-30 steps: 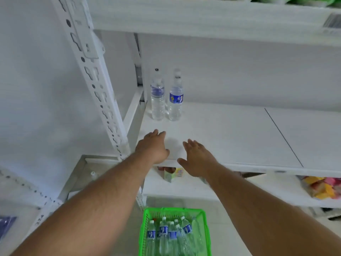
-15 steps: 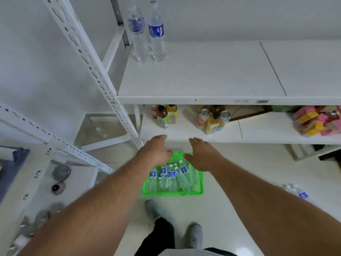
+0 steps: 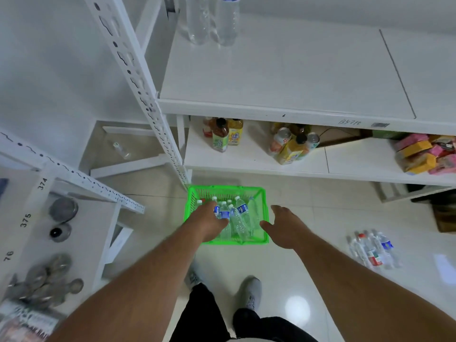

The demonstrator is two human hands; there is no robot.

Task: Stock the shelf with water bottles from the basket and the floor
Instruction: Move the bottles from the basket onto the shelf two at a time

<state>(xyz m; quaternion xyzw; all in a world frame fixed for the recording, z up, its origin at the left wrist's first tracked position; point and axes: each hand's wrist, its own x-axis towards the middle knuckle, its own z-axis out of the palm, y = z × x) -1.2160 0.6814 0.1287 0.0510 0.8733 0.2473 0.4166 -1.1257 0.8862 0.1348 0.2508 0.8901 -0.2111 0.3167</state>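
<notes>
Shelf post (image 3: 172, 154) crowds the basket (image 3: 264, 213); its top lies open.

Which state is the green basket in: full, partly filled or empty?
Partly filled: the green basket holds several water bottles, with bare mesh showing.

Green basket (image 3: 263, 213), seemingly blue-labelled bottles (image 3: 240, 218)

A basket (image 3: 263, 213) is set on the floor (image 3: 308, 272), just before the lower shelf (image 3: 246, 164) and near the foot of the upright post (image 3: 138, 77). Several water bottles (image 3: 240, 218) are held in the basket. The left hand (image 3: 206, 223) is placed over the basket's left part; the right hand (image 3: 283, 228) is held over its right rim. A cluster of loose bottles (image 3: 373, 248) is laid on the floor well to the right. Two bottles (image 3: 212, 18) are stood at the upper shelf's (image 3: 283, 70) back left corner. Drink bottles (image 3: 223, 134) and cans (image 3: 293, 144) are kept on the lower shelf.
</notes>
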